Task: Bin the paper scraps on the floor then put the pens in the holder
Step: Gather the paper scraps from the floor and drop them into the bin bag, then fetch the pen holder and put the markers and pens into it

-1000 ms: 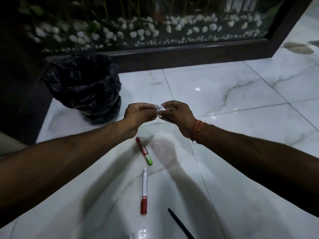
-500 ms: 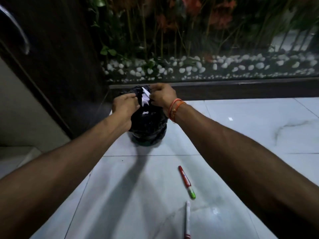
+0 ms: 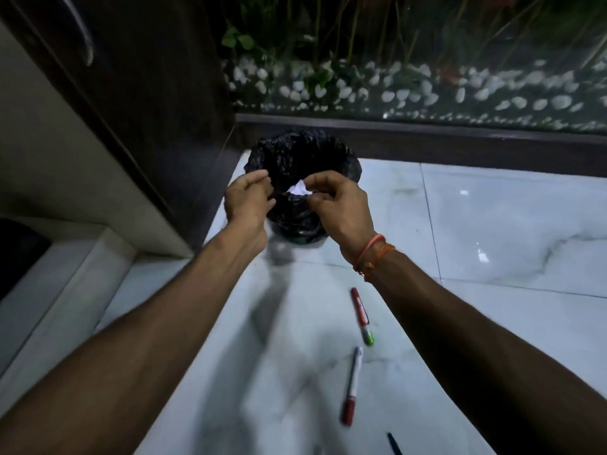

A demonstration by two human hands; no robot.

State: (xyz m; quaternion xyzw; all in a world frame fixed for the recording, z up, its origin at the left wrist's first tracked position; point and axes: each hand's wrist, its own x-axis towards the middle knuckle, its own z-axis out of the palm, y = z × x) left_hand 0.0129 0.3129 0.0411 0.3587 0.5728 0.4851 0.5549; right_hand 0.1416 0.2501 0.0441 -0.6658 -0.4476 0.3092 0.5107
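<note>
Dark door panel (image 3: 138, 93) closes off the 10 o'clock side, and a pale stone step (image 3: 65, 290) runs along 8 o'clock. Between that step and the pens lies a band of bare marble floor (image 3: 525, 224). The floor widens to open tile toward 3 o'clock and is bounded at 12 o'clock by a dark skirting (image 3: 460, 142) under the pebble-backed glass (image 3: 427, 90). The bin (image 3: 295, 152), black-lined, stands in the corner against the skirting, with the door edge just beside it at its 9 o'clock. The left hand (image 3: 249, 200) hangs at the rim's 8 o'clock with fingers loosely curled on nothing. The paper scrap (image 3: 298, 191) shows white inside the liner mouth. The right hand (image 3: 341, 208), at the rim's 4 o'clock, has thumb and forefinger curved with a gap between them, and whether either tip touches the scrap cannot be told. A white speck (image 3: 463, 192) lies on the tile at 3 o'clock; scrap or glint, undetermined. At 5 o'clock the red-and-green pen (image 3: 360, 315), the white-and-red pen (image 3: 352, 385) and the tip of a black pen (image 3: 394, 444) lie apart from one another. Against the frame half a second earlier, both hands then met over the bin with the scrap held upright between them. They have since parted and drawn back off the rim, and the scrap sits lower.
</note>
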